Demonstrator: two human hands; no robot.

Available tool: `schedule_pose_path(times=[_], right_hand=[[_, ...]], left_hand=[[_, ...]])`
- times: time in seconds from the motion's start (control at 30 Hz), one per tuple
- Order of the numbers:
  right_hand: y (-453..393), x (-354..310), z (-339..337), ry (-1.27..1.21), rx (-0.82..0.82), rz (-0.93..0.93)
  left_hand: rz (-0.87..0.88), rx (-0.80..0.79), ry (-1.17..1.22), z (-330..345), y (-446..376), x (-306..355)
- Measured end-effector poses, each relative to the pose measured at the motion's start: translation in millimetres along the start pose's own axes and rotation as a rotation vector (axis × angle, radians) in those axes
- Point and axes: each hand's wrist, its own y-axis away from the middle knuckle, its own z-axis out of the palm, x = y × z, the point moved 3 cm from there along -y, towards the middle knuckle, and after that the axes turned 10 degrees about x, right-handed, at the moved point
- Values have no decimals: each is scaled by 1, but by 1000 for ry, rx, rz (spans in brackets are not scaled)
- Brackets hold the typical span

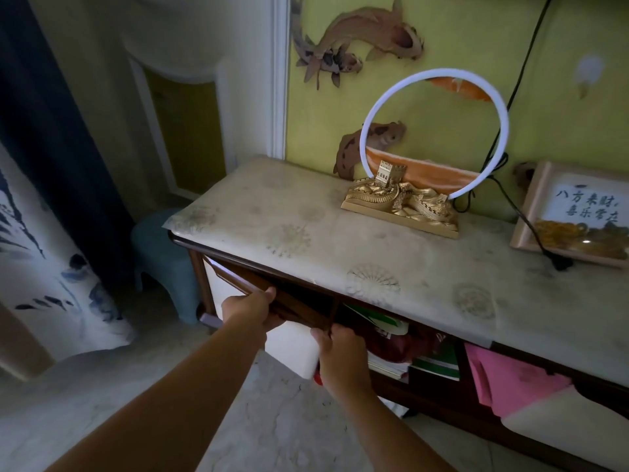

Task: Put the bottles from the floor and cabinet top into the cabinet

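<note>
The low wooden cabinet (pixel 340 240) has a pale patterned cloth over its top. No bottle shows on the top or on the floor. Its left door (pixel 292 345), a brown frame around a white panel, is swung out towards me. My left hand (pixel 252 306) grips the door's top rail. My right hand (pixel 337 349) is closed on the door's upper right corner. A small red thing (pixel 318 379) peeks out under my right wrist; I cannot tell what it is. The compartment behind the door is dark and mostly hidden.
The open middle shelf holds a dark red bag (pixel 401 345) and green-and-white books. Pink cloth (pixel 503 379) hangs further right. On top stand a gold ornament (pixel 401 206) with a ring lamp, a framed picture (pixel 575 216) and a black cable (pixel 544 247). A blue stool (pixel 163 247) sits left.
</note>
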Motion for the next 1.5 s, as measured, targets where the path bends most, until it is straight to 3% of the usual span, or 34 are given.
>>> schedule_pose_path(times=[0.5,0.87,1.17,1.3,1.5], right_hand=[[-27,13,17,-167,199,181],[-42,19,26,-327,232,295],[-44,7,29,-320,345,268],[-45,10,30,-275,340,204],[-47,5,26,-197,213,273]], left_hand=[[-86,-69,216,19,-11,-3],[-89,-64,263,31,-12,-4],[-85,-22,324,37,-17,-6],[-75,-25,335,37,-20,-8],[-92,-89,283,23,-25,-17]])
